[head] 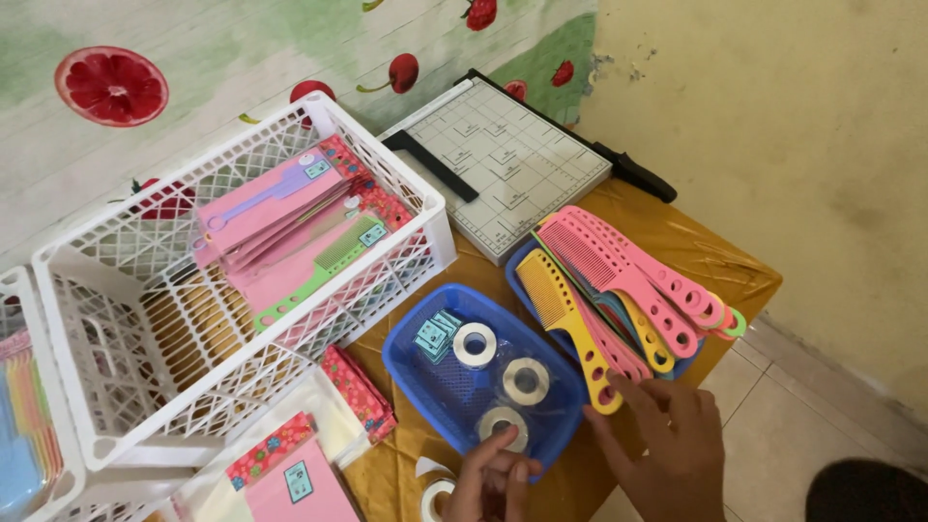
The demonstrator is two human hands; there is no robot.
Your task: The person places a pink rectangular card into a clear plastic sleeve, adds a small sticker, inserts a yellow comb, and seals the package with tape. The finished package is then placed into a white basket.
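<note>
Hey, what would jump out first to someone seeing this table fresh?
Probably the fan of pink and yellow combs heaped at the right, where the right hand touches a yellow handle. Beside it, a blue tray holds three tape rolls, and a white crate at left holds pink packaged combs.

The tray of tape rolls (480,372) sits between the crate (242,280) on its left and the pile of combs (619,290) on its right. The paper cutter (503,164) lies behind them.
</note>
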